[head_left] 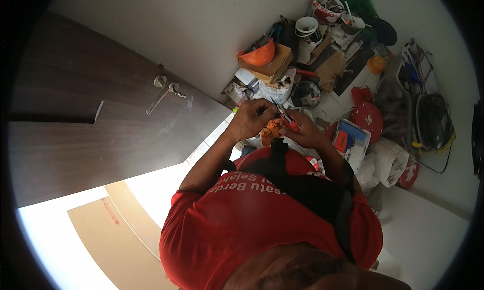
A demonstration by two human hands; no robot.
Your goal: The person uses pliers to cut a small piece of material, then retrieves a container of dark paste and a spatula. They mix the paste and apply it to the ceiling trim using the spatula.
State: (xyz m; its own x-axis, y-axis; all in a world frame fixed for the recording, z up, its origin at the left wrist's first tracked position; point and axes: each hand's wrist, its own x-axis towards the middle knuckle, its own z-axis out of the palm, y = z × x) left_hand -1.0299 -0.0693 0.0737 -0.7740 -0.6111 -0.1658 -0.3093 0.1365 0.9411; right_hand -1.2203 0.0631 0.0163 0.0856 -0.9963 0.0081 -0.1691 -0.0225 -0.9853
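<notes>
In front of my chest, my right hand (306, 131) is closed around a pair of pliers with red handles (289, 120). The metal jaws point up and left, toward the fingers of my left hand (252, 119). Those fingers are pinched together beside the jaws; whatever they hold is too small to make out. Below and between the hands shows a crumpled orange thing (271, 131), perhaps cloth or gloves.
A dark wooden door (101, 113) with a lever handle stands at left. Ahead on the tiles lie an orange helmet (259, 54) on a cardboard box, a white bucket (306, 25) and a black pail (305, 94). Bags and a red round container (366, 117) crowd the right.
</notes>
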